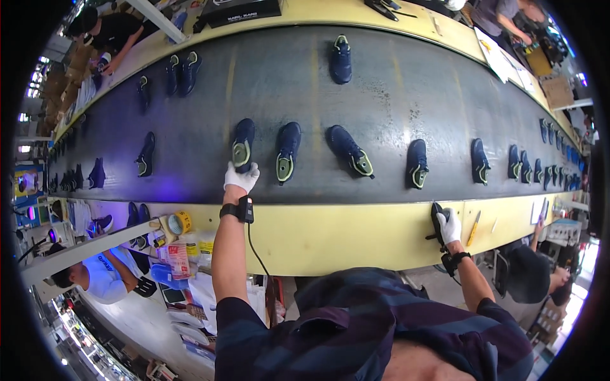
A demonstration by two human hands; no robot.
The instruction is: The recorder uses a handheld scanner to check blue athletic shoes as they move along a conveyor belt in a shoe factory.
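My left hand [242, 178], in a white glove, is closed on the heel of a navy shoe [244, 134] with a lime-green lining. That shoe lies on the dark conveyor belt [273, 76], toe pointing away from me. In its white glove, my right hand [450, 226] grips a dark, long thing that looks like a shoe [437, 219], over the pale yellow ledge; the fingers hide part of it. Right of my left hand lie another navy shoe [288, 149], a slanted shoe [346, 147] and one more shoe [417, 163].
A yellow-handled tool [474, 228] lies on the ledge [356, 235] beside my right hand. A roll of yellow tape [180, 222] and plastic bags [178, 259] are at the left. More shoes line both belt ends. Co-workers sit or stand around the belt, one in a white shirt [105, 279].
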